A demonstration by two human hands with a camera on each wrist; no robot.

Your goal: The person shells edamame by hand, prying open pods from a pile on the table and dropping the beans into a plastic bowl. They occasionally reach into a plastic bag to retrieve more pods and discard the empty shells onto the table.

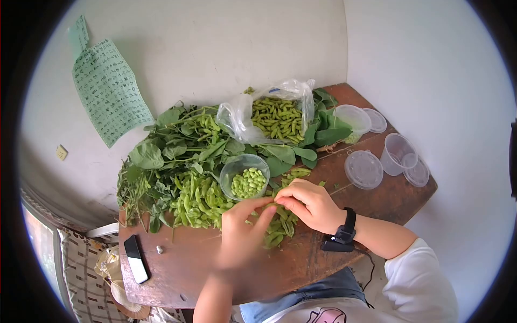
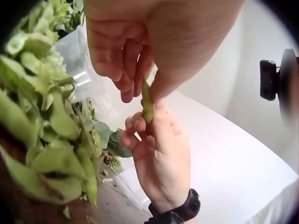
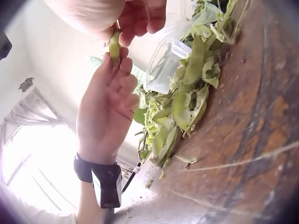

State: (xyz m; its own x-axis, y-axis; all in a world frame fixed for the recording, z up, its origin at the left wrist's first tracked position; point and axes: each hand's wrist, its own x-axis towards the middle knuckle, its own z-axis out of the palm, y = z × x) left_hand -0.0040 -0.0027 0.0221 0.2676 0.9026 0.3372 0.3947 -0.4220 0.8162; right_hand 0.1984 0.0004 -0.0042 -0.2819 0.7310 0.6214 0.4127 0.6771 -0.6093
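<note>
Both hands meet over the table, just in front of a clear plastic tub (image 1: 228, 171) with shelled green beans (image 1: 249, 183) in it. Between them is one green soybean pod (image 2: 147, 105), seen up close in both wrist views. My left hand (image 1: 241, 223) pinches one end between thumb and fingertips. At the other end, my right hand (image 1: 315, 207) pinches the pod (image 3: 115, 46) with its thumb and fingers. Under the hands lies a pile of opened, flattened pods (image 1: 277, 229). Plump whole pods (image 1: 196, 196) are heaped left of the tub.
Leafy soybean stalks (image 1: 172, 142) spread along the wall. Behind the tub stands an open plastic bag (image 1: 234, 121) of pods. Clear lids (image 1: 364, 169) and an upright plastic cup (image 1: 393, 156) are on the right. A phone (image 1: 136, 259) lies at the table's (image 1: 177, 269) left edge.
</note>
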